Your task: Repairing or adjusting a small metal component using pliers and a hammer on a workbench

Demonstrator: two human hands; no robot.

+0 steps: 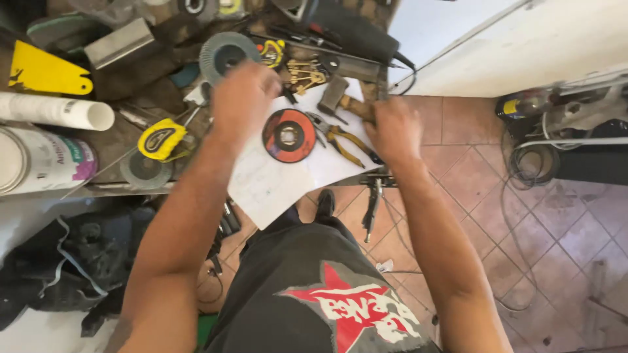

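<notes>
The right hand (392,131) was seen closed over the wooden handle of a hammer (340,99), whose dark metal head lay on a white sheet of paper (275,183) spread across the cluttered table (118,147). The fingers were wrapped down over the handle, so the grip was firm and shut. The left hand (243,91) was held curled, knuckles up, over the upper left edge of the paper; whether anything was pinched under it could not be told, since the fingertips were hidden.

Between the two hands, a red and black cutting disc (289,135) was laid flat on the paper, and just beside it a pair of pliers (343,138) with yellow-orange grips was placed, the grips pointing toward the right hand. Just beyond the left hand a grey flap disc (227,55) was propped, and near it a bunch of brass keys (305,74) was found.

Further left, a yellow tape measure (160,139) was set on the table, with a white tube (55,111), a paint can (42,160) and a yellow plastic scraper (46,72) lying well apart from the hands. A black power tool (353,33) was rested along the far edge. Below the table, a tiled floor (523,248) with coiled cables (530,163) was visible.
</notes>
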